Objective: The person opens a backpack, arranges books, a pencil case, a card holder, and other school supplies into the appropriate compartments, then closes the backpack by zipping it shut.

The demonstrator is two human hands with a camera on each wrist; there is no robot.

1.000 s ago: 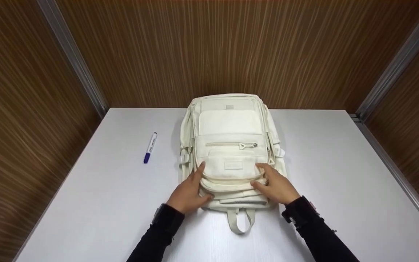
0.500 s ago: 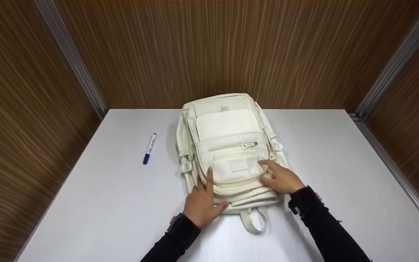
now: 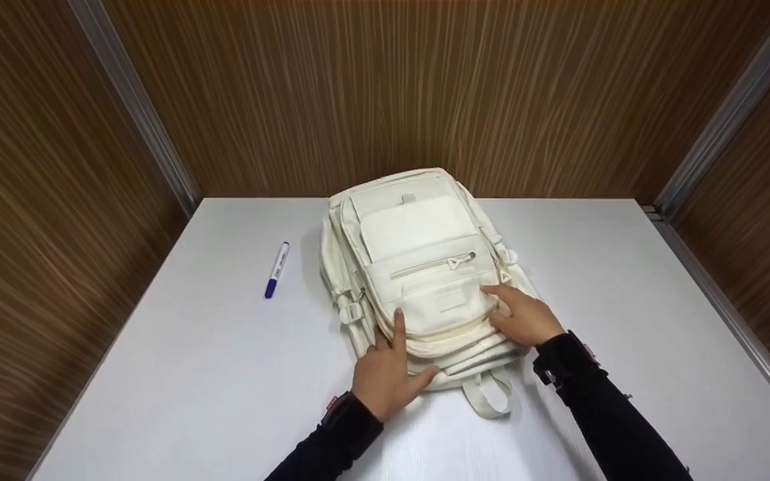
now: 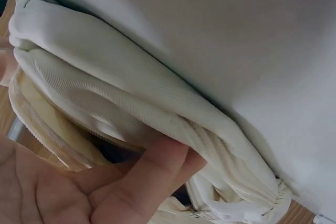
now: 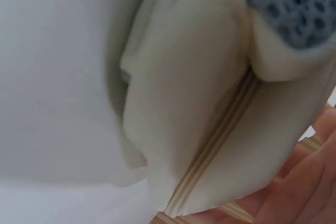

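Note:
A cream backpack (image 3: 418,230) lies front up on the white table, turned at a slant, its carry loop (image 3: 487,401) toward the person. My left hand (image 3: 385,374) grips its lower left corner, index finger straight along the front pocket and thumb spread below. In the left wrist view, bent fingers (image 4: 157,169) press into the open fold between fabric layers. At the lower right, my right hand (image 3: 525,317) holds the pocket's edge between thumb and index finger. The right wrist view shows a zipper (image 5: 218,135) and grey mesh (image 5: 304,11), with the right fingers partly hidden behind the fabric.
A white marker with a blue cap (image 3: 277,270) lies on the table (image 3: 211,374) left of the backpack. Wood-grain panels (image 3: 398,87) stand behind and at both sides, with metal strips at the corners.
The backpack has turned counterclockwise, its lower end swinging right and its far end left. Both hands have moved right with it, keeping their places at its lower corners. The marker stays put.

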